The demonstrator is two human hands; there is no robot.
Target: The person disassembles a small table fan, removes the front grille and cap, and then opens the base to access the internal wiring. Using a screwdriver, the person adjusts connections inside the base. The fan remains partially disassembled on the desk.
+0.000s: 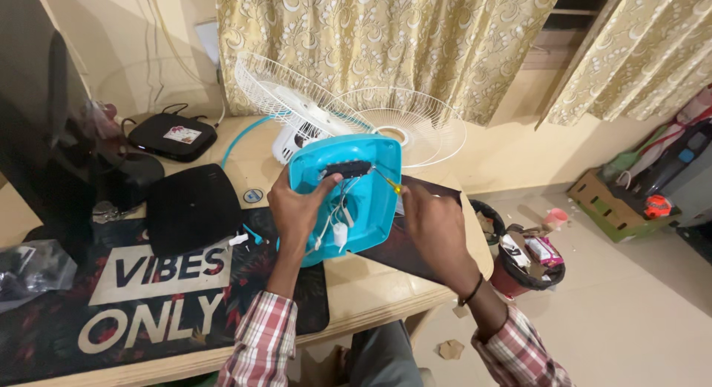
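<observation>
My left hand [297, 209] grips a turquoise plastic fan base [371, 201], tilted up so its hollow underside faces me. Inside it sits a small black circuit part [347, 168] under my left fingertips, with white wires [337, 216] hanging below. My right hand [434, 224] holds a thin screwdriver with a yellow handle [389, 182], its tip pointing into the base near the black part. Behind the base stand two white wire fan guards [415, 120] and the white fan motor body [293, 142].
A black plastic cover [191, 207] and a black router [172, 135] lie on the wooden desk [371, 290], with a dark printed mat [148, 298] at the front. A full bin [519, 261] and a cardboard box [612, 201] stand on the floor to the right.
</observation>
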